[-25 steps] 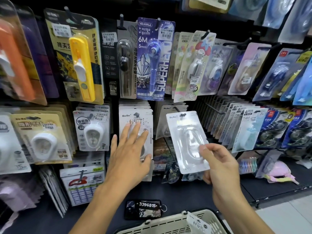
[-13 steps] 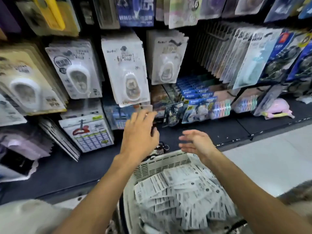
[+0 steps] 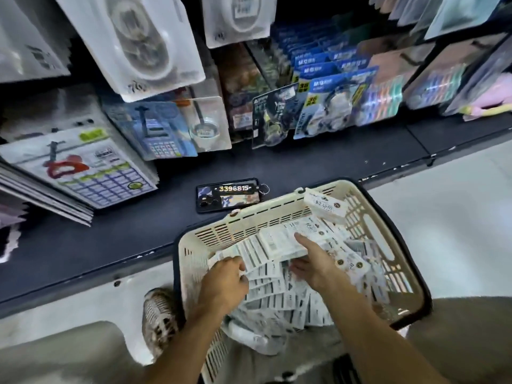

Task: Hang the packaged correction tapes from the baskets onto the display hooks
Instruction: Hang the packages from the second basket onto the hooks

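Hands, two, both inside the basket (image 3: 250,225) at lower centre of the frame. Left hand (image 3: 224,284) lay knuckles-up on the left part of the pile, fingers curled down onto white packages; whether it actually grasped one could not be told. Right hand (image 3: 315,266) sat right of centre, forefinger stretched along the top of a stack of packaged correction tapes (image 3: 279,241), thumb tucked below the stack's near edge, gripping it. Loose packages (image 3: 277,293), white cards with printed backs, filled the basket between and below the two hands. One further bundle of the same cards (image 3: 325,206) rested against the basket's far right rim. Basket was cream plastic with slotted walls and a dark handle (image 3: 410,261) lying round its right side. Phone (image 3: 228,194), showing the number 3396815, lay flat on the dark shelf (image 3: 110,231) just beyond the basket's far rim, apart from it. Upper half of the frame held hanging stock: white blister packs (image 3: 141,42) at upper left and upper centre, calculator cards (image 3: 86,167) at left, blue-carded items (image 3: 329,106) at upper right, all blurred. Pale floor (image 3: 443,206) occupied the right side. Sandalled foot (image 3: 159,314) showed at lower left beside the basket, with cloth-covered knees at both lower corners.
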`<state>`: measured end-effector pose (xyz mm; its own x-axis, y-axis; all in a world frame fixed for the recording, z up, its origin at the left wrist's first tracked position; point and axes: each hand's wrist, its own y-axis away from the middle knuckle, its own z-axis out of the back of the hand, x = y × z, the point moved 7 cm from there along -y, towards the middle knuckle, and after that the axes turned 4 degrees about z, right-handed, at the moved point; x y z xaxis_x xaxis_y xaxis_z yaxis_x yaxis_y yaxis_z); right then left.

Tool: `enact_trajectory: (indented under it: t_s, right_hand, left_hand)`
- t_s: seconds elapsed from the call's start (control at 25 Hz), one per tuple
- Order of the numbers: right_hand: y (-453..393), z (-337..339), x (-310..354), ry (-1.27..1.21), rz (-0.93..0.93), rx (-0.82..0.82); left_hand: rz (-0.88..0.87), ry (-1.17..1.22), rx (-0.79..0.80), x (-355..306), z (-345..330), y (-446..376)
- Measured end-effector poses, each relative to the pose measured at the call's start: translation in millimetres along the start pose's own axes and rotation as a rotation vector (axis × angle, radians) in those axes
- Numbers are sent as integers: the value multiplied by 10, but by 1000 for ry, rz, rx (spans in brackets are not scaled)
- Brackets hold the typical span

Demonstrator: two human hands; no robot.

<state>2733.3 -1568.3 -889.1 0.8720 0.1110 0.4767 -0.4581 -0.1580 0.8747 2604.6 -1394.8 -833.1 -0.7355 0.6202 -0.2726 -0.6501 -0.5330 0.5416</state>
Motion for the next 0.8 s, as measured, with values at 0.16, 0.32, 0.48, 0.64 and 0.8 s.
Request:
enact_trajectory:
  t_s: [0.16, 0.32, 0.48, 0.64, 0.8]
  right_hand:
    - [-177, -182, 82, -210, 38, -241]
    - [-264, -291, 139, -81, 27, -266]
    - [-125, -187, 253, -72, 101, -380]
    - [513, -133, 599, 376, 435, -561]
    - [1175, -335, 1030, 799, 684, -403]
  left_hand:
    - [-31, 45, -64, -69, -33, -55]
    - [-43, 113, -81, -50, -31, -124]
    - [-22, 238, -132, -94, 71, -88]
    - [-230, 338, -129, -535, 243, 31]
    - [-314, 471, 176, -1104, 225, 183]
